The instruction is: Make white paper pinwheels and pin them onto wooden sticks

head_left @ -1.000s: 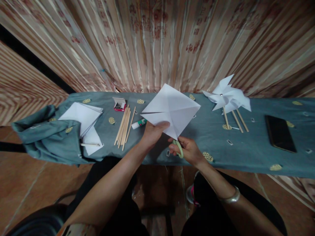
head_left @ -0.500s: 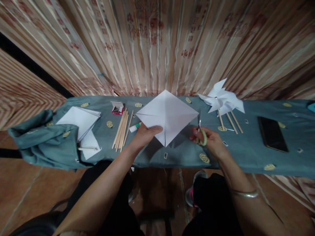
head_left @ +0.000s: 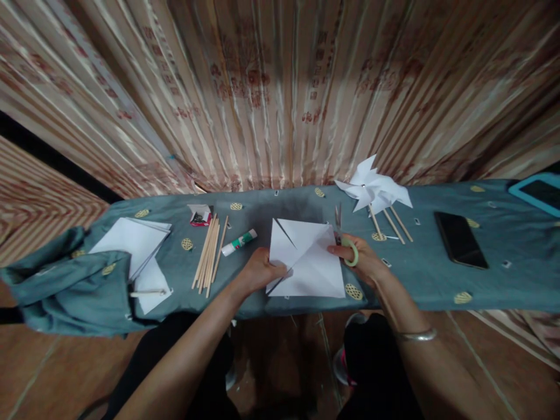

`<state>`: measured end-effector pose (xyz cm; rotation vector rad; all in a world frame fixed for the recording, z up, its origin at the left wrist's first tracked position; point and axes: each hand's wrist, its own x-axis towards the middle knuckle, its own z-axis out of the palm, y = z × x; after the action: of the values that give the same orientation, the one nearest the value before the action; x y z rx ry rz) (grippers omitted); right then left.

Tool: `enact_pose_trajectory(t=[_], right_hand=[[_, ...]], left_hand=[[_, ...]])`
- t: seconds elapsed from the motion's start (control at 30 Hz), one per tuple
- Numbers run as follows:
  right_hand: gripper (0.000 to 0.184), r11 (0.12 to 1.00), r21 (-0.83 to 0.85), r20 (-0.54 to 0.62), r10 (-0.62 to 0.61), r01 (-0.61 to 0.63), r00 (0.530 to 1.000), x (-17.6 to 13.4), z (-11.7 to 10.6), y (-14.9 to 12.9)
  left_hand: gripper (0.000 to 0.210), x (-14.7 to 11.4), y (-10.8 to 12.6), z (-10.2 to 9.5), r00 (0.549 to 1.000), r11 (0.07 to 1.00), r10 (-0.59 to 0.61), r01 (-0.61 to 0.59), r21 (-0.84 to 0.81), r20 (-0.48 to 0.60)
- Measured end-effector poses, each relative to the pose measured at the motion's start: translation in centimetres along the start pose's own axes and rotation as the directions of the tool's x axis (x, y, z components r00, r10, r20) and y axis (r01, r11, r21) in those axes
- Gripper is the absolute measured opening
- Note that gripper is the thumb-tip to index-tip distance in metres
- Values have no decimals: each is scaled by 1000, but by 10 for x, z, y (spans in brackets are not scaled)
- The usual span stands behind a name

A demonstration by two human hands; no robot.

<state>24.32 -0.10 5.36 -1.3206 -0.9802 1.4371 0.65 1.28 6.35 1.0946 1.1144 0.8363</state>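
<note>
A white square of paper [head_left: 312, 265] is held up over the front of the cloth-covered table, with slits cut in from its two left corners. My left hand [head_left: 261, 271] pinches its left edge, thumb on top. Green-handled scissors [head_left: 349, 249] rest in my right hand [head_left: 362, 259], their blades pointing away from me and slightly apart. The right thumb lies over the paper's right edge, so this hand touches both paper and scissors. Left of the paper, a glue stick [head_left: 239, 242] lies on the cloth.
Several wooden sticks [head_left: 207, 254] and a small red box [head_left: 200, 216] lie to the left, beyond them a stack of paper [head_left: 126, 242]. Paper pinwheels [head_left: 365, 185] on sticks lie back right. Farther right are a phone [head_left: 460, 239] and a blue-framed device [head_left: 536, 193]. A curtain hangs behind.
The paper has turned from a diamond to a square stance and come lower in view. My right hand has moved left to its edge, scissors still held. The glue stick is now uncovered.
</note>
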Motion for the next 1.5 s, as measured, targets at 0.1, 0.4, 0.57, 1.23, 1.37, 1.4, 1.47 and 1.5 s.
enact_pose_trajectory(t=[0.1, 0.4, 0.57, 1.23, 1.37, 1.4, 1.47, 1.5], right_hand=[[36, 998, 57, -19, 36, -34, 999, 1, 3, 2], [31, 930, 357, -266, 11, 88, 964, 16, 18, 14], [28, 918, 377, -266, -17, 120, 964, 21, 30, 17], [48, 996, -92, 399, 56, -20, 915, -16, 58, 26], [44, 991, -130, 398, 62, -11, 915, -15, 58, 27], [45, 991, -134, 397, 65, -12, 915, -15, 58, 27], [46, 989, -147, 392, 75, -19, 917, -14, 57, 27], [47, 988, -156, 389, 82, -23, 917, -15, 57, 26]], left_hand=[[4, 3, -1, -6, 993, 997, -37, 30, 66, 108], [46, 4, 9, 3, 1000, 861, -18, 23, -508, 15], [33, 1, 0, 20, 997, 895, -68, 50, -443, -25], [41, 27, 23, -9, 907, 892, 151, -296, -342, -392], [38, 27, 20, -7, 911, 892, 145, -288, -348, -385], [36, 27, 20, -7, 914, 893, 150, -289, -346, -377], [33, 27, 19, -6, 917, 895, 161, -291, -338, -365], [33, 28, 18, -6, 917, 896, 165, -293, -333, -363]])
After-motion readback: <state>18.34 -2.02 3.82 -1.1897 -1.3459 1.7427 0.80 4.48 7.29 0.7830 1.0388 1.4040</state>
